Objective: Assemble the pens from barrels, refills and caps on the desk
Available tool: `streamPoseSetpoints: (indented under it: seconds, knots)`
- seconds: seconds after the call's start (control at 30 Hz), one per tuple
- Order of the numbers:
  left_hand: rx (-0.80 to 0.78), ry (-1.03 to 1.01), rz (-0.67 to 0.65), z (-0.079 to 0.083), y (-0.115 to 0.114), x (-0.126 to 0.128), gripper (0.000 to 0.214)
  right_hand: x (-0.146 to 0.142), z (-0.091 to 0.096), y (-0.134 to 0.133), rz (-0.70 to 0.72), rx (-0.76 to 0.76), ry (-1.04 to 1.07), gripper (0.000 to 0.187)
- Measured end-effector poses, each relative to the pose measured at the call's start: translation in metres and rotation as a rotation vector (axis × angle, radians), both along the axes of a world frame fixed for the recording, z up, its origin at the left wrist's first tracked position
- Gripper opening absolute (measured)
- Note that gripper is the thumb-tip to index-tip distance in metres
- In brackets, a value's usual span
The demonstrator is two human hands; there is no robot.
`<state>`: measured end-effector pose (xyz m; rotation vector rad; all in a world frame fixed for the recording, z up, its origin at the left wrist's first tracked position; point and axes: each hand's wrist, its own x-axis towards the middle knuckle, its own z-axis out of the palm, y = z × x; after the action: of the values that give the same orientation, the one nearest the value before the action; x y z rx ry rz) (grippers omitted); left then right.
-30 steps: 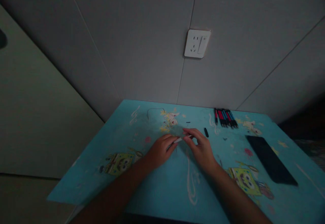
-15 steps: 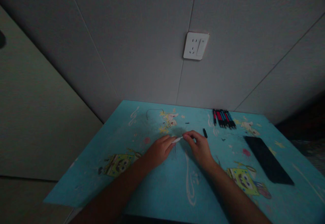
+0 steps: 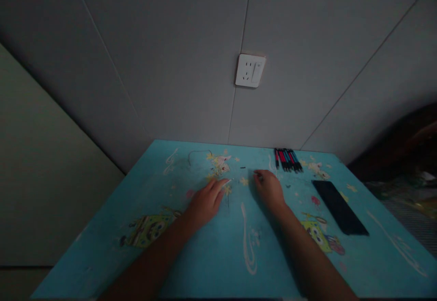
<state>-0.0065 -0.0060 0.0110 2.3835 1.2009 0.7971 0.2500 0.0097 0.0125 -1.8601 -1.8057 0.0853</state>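
My left hand (image 3: 207,201) is closed round a slim white pen-like stick (image 3: 227,182), whose thin tip points right, a little above the table. To its right, apart from the stick, my right hand (image 3: 269,189) is low over the table with its fingers curled together. Something dark shows at those fingertips, too small and dim to name. The black cap-like piece seen earlier is hidden at the right hand. A short dark bit (image 3: 242,167) lies on the table beyond the gap between both hands.
Several red, blue and black pens (image 3: 287,160) lie side by side near the wall. A flat black pouch-like thing (image 3: 339,206) rests at the right of the blue cartoon-printed table (image 3: 211,264). A white wall socket (image 3: 250,70) is above.
My right hand has moved away from the white stick's tip, rightward to where the black piece lay. The left hand still holds the stick. The whole view has shifted slightly.
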Motion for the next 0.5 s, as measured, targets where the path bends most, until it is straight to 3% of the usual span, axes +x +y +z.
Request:
streamPoseSetpoints:
  seconds: [0.2, 0.5]
  knots:
    - [-0.002, 0.067, 0.081, 0.003, 0.000, 0.000, 0.029, 0.039, -0.005, 0.002, -0.209, -0.100, -0.178, 0.034]
    - [0.037, 0.105, 0.101, 0.006, -0.003, 0.001, 0.027, 0.026, -0.010, 0.003, -0.149, -0.133, -0.267, 0.025]
